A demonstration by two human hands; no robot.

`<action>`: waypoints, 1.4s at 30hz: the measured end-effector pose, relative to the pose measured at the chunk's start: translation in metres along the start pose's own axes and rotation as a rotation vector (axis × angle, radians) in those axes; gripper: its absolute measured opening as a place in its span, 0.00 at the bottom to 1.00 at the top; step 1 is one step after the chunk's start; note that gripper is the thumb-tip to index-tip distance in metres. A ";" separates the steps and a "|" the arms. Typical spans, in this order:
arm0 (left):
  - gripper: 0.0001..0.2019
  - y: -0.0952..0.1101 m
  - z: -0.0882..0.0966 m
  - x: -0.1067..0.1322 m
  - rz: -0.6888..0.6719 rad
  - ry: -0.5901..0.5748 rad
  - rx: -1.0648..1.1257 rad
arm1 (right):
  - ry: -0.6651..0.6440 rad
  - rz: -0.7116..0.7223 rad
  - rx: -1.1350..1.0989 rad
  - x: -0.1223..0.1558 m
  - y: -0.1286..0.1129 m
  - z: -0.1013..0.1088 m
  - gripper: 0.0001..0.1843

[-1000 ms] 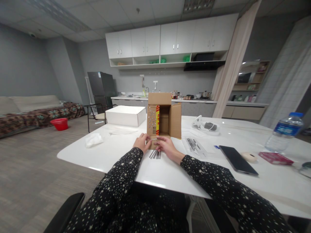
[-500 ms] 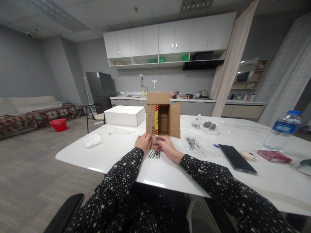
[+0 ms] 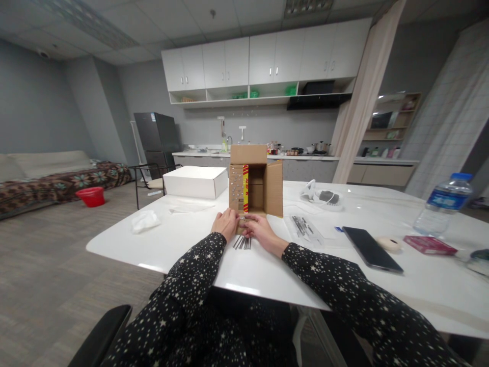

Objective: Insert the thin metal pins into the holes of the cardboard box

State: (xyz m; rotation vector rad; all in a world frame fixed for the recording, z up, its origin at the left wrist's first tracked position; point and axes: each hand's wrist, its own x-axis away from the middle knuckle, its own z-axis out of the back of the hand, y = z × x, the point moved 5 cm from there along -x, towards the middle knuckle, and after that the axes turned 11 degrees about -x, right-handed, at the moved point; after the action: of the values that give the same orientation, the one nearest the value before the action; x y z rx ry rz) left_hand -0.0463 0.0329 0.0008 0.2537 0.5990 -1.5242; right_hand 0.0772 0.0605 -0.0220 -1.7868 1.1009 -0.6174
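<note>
Right in close now, bending in from both sides at the same patch of cardboard! Curled along one edge of the low brown front flap [image 3: 240,231], the left-hand grip [image 3: 226,224]; angled in opposite, with fingertips bent over that flap, the right-hand grip [image 3: 259,228]. Almost meeting over a few tiny silvery bits [image 3: 242,218]. Clenched on one, or released? Impossible to tell for either (too small, and half covered by fingers).

Standing just beyond both grips, mouth towards the wearer: a tall brown cardboard box [image 3: 256,189], showing a yellow-and-red printed strip [image 3: 245,187] and scattered pale dots [image 3: 236,186] on the panel left of its mouth. Fanned out just on the near side of the grips, on the glossy white counter [image 3: 244,278]: slender dark metal rods [image 3: 242,242].

Beyond the left-hand grip, a plain white carton [image 3: 193,182]; farther left, a crumpled white wrapper [image 3: 145,221]. Right of the right-hand grip, a clear plastic pouch [image 3: 305,229] of dark slim pieces, then a flat black phone [image 3: 372,248].
</note>
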 end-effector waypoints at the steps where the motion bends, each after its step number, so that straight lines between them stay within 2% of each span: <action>1: 0.10 0.000 0.000 0.000 -0.005 0.001 -0.009 | 0.001 0.000 0.000 0.000 0.000 0.000 0.17; 28: 0.13 0.008 -0.001 -0.001 -0.075 0.015 -0.174 | 0.008 -0.001 0.035 -0.001 0.000 0.001 0.19; 36: 0.07 0.013 0.003 0.001 -0.198 0.206 -0.182 | -0.014 0.005 0.015 -0.005 0.003 0.003 0.18; 42: 0.07 0.017 0.008 0.003 -0.272 0.291 -0.232 | -0.017 0.013 0.025 -0.005 0.003 0.003 0.19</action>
State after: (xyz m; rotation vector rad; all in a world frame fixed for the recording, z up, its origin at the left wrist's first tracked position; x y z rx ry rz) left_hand -0.0285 0.0275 0.0027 0.2232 1.0697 -1.6731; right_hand 0.0759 0.0657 -0.0257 -1.7595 1.0879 -0.6052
